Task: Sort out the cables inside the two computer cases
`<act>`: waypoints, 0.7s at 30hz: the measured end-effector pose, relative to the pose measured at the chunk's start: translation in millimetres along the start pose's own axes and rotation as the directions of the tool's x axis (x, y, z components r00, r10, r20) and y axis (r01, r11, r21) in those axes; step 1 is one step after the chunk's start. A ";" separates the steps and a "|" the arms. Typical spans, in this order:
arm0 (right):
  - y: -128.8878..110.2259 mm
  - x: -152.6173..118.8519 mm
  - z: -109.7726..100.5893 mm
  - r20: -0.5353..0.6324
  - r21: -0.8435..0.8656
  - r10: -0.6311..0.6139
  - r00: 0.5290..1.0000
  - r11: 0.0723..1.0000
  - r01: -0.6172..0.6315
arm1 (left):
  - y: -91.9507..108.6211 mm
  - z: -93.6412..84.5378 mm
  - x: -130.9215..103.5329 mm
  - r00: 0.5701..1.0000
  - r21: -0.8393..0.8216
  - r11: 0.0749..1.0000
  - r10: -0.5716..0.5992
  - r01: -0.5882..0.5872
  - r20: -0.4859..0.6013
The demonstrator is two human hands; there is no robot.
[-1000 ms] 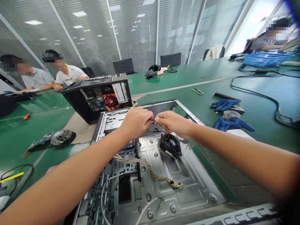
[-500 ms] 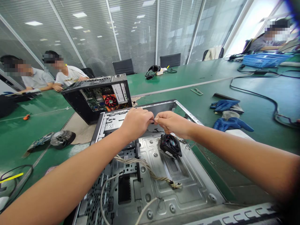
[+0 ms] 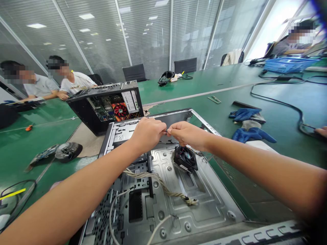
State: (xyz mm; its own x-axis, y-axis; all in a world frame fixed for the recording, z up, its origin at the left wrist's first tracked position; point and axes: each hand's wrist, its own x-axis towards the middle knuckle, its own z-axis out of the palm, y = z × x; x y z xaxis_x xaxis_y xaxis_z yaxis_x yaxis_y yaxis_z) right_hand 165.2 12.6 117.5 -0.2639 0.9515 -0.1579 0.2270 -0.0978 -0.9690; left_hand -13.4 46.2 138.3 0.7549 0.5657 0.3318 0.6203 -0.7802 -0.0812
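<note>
My left hand (image 3: 150,132) and my right hand (image 3: 185,132) meet above the far part of an opened computer case (image 3: 209,200). Both are closed in a pinch, fingertips almost touching, on a thin dark cable (image 3: 166,132). Its ends are mostly hidden by the fingers. Just below my right hand, a black cooling fan (image 3: 186,159) lies tilted on the bare metal floor of the case. A twisted bundle of pale wires (image 3: 163,187) crosses the case floor nearer to me.
A second computer tower (image 3: 102,109) stands behind the case at left. Blue work gloves (image 3: 252,134) lie at right. A dark round part (image 3: 68,151) sits at left. Beyond are a blue basket (image 3: 288,65), a headset (image 3: 166,78) and several people. Another person's hand (image 3: 321,131) shows at the right edge.
My fingertips shift very slightly, still pinched together, and a little more dark cable shows between them. Another person's hand has come into view at the right edge.
</note>
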 end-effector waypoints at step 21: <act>-0.5 0.2 0.3 0.008 0.025 0.036 0.999 0.999 -0.036 | -3.3 5.3 -0.6 0.997 -0.030 0.999 0.036 -0.038 -0.065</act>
State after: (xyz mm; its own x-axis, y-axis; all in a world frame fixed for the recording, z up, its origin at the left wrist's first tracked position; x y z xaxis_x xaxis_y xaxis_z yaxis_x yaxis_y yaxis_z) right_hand 164.8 12.8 117.9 -0.2627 0.9451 -0.1942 0.2131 -0.1394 -0.9670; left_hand -14.7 49.8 133.4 0.7614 0.5188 0.3888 0.5844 -0.8089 -0.0651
